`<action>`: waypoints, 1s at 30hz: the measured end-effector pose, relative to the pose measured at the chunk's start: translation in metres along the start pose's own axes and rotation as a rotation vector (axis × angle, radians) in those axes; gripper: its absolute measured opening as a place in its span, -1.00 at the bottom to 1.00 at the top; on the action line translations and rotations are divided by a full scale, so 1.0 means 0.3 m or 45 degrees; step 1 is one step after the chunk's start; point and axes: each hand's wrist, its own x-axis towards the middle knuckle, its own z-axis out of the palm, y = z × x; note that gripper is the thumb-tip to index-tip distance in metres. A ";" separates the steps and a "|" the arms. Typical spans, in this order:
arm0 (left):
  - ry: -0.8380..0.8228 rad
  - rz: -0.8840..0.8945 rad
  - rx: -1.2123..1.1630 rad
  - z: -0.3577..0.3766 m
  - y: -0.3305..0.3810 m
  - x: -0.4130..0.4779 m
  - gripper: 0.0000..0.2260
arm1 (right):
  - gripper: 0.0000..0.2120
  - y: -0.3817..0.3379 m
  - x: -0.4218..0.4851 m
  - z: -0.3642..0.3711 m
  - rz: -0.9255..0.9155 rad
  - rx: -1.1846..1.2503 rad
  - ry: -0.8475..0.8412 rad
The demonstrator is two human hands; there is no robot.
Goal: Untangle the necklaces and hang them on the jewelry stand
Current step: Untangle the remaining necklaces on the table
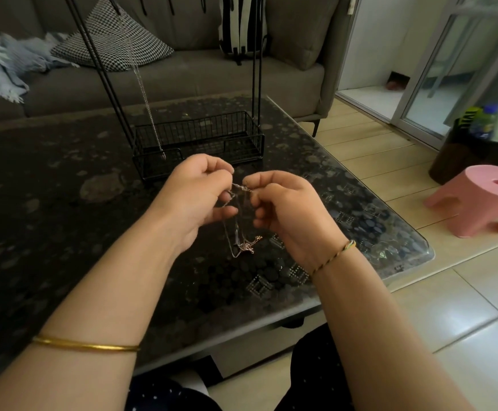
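Necklaces (237, 223) hang in a tangle between your hands over the dark tabletop (64, 188): your left hand (196, 197) and right hand (286, 215) each pinch the fine chains at the top, fingertips nearly meeting, the other fingers curled in. The strands drop from the pinch to a knotted cluster with a rose-gold pendant (246, 247) low between your wrists; whether it touches the tabletop cannot be told. Beyond your hands stands the black wire jewelry stand (200, 140), its basket base on the tabletop, with one silver chain (141, 84) hanging from above down to the basket's front left corner. A gold bangle (84, 346) circles your left forearm, a braided cord (335, 255) your right wrist. A pink stool (485, 197) stands off to the right of the tabletop
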 end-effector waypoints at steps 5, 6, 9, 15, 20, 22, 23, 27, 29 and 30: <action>-0.087 -0.102 -0.077 -0.008 0.007 -0.007 -0.83 | -0.74 -0.003 0.006 -0.011 0.018 0.013 0.053; -0.095 -0.105 -0.081 -0.008 0.010 -0.009 -0.84 | -0.79 -0.003 0.007 -0.011 0.032 0.029 0.046; -0.117 -0.101 -0.060 -0.005 0.013 -0.014 -0.84 | -0.85 0.003 0.006 -0.003 0.028 -0.030 -0.005; -0.108 -0.101 -0.012 -0.006 0.014 -0.018 -0.84 | -0.91 0.007 -0.001 0.001 -0.119 -0.301 0.080; -0.186 -0.171 0.049 0.002 0.018 -0.024 -0.83 | -0.90 0.009 0.003 0.007 -0.169 -0.326 0.099; -0.210 -0.183 0.093 -0.001 0.016 -0.022 -0.86 | -0.91 0.009 0.005 0.006 -0.191 -0.319 0.128; -0.228 -0.187 0.119 -0.003 0.014 -0.020 -0.87 | -0.91 0.009 0.007 0.004 -0.201 -0.314 0.148; -0.254 -0.183 0.240 -0.010 0.005 -0.019 -0.88 | -0.92 0.008 0.010 -0.003 -0.212 -0.306 0.189; -0.195 -0.118 0.376 -0.009 -0.001 -0.015 -0.90 | -0.90 0.004 0.008 -0.004 -0.212 -0.290 0.178; -0.155 -0.071 0.447 -0.008 -0.006 -0.014 -0.91 | -0.89 0.004 0.006 -0.004 -0.208 -0.283 0.165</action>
